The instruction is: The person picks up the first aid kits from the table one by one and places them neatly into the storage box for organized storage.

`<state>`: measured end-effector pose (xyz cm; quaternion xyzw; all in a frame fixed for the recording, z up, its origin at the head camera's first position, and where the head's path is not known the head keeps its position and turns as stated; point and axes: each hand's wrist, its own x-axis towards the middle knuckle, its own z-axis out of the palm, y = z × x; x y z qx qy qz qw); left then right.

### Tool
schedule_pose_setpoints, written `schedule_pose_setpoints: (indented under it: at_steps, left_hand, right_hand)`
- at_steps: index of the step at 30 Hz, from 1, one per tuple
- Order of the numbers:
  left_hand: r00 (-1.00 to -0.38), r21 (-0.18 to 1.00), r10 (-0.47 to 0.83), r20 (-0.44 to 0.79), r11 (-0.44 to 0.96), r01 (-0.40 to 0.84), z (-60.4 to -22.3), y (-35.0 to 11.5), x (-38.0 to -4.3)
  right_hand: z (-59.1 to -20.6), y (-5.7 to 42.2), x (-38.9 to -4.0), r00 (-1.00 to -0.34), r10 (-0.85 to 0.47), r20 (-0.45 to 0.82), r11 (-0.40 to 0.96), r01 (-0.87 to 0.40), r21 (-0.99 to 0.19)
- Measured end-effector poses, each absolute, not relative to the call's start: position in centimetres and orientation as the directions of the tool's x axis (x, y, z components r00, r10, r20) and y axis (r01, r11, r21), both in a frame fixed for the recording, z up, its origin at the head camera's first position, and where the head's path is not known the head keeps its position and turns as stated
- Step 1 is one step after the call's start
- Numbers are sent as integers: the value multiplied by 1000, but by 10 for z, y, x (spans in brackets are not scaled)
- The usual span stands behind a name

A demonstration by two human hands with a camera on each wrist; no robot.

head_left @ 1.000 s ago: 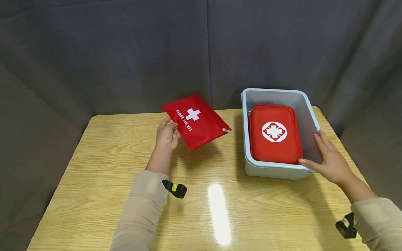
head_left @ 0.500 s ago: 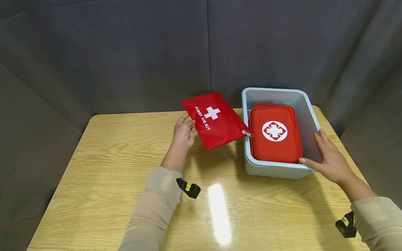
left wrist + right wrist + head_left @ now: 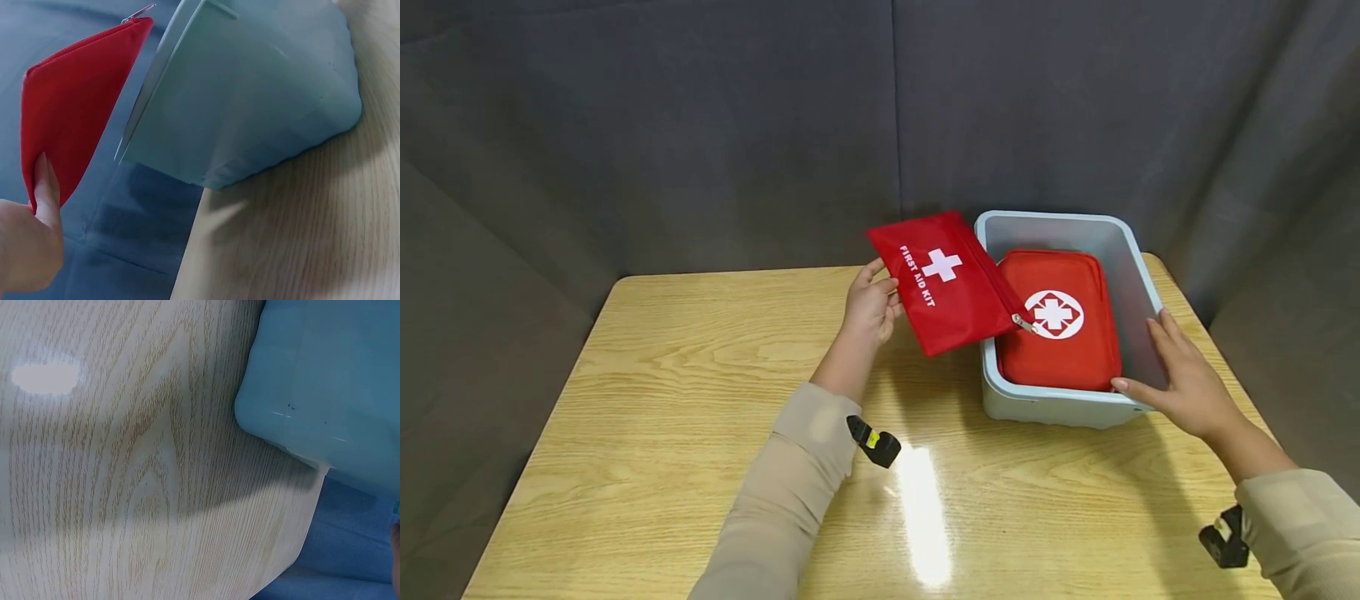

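Observation:
A flat red zippered first aid pouch (image 3: 951,292) with a white cross hangs in the air, tilted, its zipper corner over the left rim of the bin. My left hand (image 3: 870,307) pinches its left edge; in the left wrist view the thumb (image 3: 47,187) presses on the pouch's face. The light blue plastic bin (image 3: 1052,402) stands on the table, and inside it lies a red first aid case (image 3: 1075,362) with a round white cross emblem. My right hand (image 3: 1197,390) rests on the bin's near right corner, its fingers spread and fairly straight along the rim.
The wooden table (image 3: 670,433) stands against a dark grey curtain (image 3: 737,133), which also hangs at both sides. Black wrist cameras (image 3: 874,442) are strapped at both sleeves. In the right wrist view the bin's side (image 3: 325,381) rises near the table's edge.
My left hand has carried the pouch to the right, from the middle of the table to the bin, where it now partly covers the case. My right hand and the bin have stayed still.

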<state>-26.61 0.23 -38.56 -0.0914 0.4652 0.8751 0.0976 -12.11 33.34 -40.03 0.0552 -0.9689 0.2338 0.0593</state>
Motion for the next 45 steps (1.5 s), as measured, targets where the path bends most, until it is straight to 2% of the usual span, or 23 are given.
schedule_pose_setpoints:
  at_steps: [11, 35, 45]
  left_hand:
    - [-958, 831, 126, -256, -478, -285, -381, 27, -268]
    - [-948, 884, 195, -252, -353, -308, -375, 84, -265]
    - [-955, 915, 189, -230, -293, -278, -374, 97, -260]
  right_hand:
    - [-400, 333, -121, -991, -60, 116, 891, -106, -442]
    - [-400, 333, -121, -986, -80, 143, 891, -135, -433]
    - [-401, 333, -122, -990, -72, 125, 899, -118, -421]
